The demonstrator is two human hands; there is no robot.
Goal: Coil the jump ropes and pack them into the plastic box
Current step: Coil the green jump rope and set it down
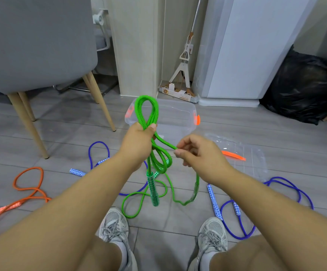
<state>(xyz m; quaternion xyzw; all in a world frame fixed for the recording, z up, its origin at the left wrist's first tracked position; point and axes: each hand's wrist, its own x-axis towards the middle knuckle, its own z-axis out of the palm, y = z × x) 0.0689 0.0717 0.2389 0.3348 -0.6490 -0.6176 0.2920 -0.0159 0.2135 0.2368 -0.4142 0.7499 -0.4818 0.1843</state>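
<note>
The left hand (139, 139) grips looped green rope (149, 112); the right hand (197, 151) pinches one strand.

My green rope (148, 97) has a handle (152, 189) in green and white checks. There are also an orange rope (29, 168) and blue ropes (99, 142).

grey plank floor (61, 122), grey chair (35, 42), mop (184, 61)
</note>
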